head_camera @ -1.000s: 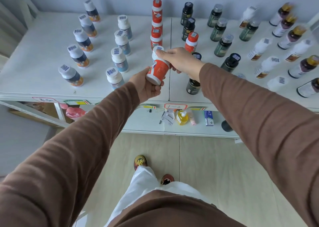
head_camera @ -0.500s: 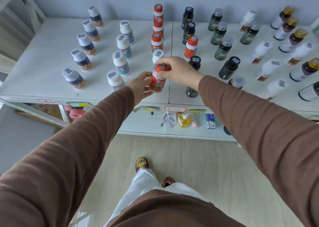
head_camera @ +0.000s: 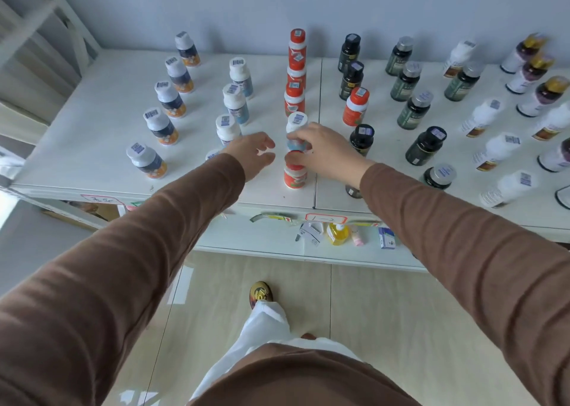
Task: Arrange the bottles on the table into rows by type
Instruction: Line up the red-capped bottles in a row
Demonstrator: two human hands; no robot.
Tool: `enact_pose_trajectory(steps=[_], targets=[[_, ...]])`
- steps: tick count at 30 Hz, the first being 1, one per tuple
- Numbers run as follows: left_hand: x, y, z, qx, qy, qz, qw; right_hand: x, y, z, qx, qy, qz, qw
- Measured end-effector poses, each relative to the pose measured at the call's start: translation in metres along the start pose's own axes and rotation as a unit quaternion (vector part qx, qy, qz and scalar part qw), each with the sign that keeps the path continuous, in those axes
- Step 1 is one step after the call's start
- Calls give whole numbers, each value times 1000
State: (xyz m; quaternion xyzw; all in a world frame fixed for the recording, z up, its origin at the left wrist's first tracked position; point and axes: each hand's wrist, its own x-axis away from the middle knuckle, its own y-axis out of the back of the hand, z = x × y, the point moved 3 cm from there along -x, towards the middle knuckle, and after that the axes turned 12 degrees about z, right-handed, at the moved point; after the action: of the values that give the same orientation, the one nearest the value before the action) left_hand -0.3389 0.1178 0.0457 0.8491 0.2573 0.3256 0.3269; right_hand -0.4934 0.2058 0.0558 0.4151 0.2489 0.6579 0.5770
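An orange bottle with a red cap stands upright near the front edge of the white table, at the near end of the orange row. My right hand curls its fingers over that cap. Directly behind it stands a white-capped, blue-labelled bottle, partly covered by my fingers. My left hand hovers just left of the orange bottle, fingers spread, holding nothing. Another orange bottle stands alone in the black-bottle row to the right.
Left of centre run a row of white-capped dark-and-orange bottles and a row of blue-labelled ones. Black, green, white and gold-capped bottles fill the right. A lower shelf holds small items.
The orange bottle went from tilted between both hands to standing on the table. My left hand let go and drew back to the left; my right hand stayed at its cap.
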Motion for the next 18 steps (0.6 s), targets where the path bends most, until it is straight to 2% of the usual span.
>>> enact_pose_trajectory(steps=[3,5,9,12,15,18], targets=[[-10,22,-11,-86,-25,-27,996,-9,24,0,-19,4,-86,996],[-20,34,-18,-133,-40,-39,990,-19,34,-1,24,1,-92,995],[-47,45,-25,-176,-44,-12,983,-42,35,-5,118,-28,7,993],[-63,45,-24,-196,-45,13,979,-56,30,-8,134,-46,54,988],[-73,48,-19,-139,-52,47,988,-59,43,-7,15,-76,38,996],[-82,55,-16,68,-39,105,991,-57,66,-6,-159,-84,11,984]])
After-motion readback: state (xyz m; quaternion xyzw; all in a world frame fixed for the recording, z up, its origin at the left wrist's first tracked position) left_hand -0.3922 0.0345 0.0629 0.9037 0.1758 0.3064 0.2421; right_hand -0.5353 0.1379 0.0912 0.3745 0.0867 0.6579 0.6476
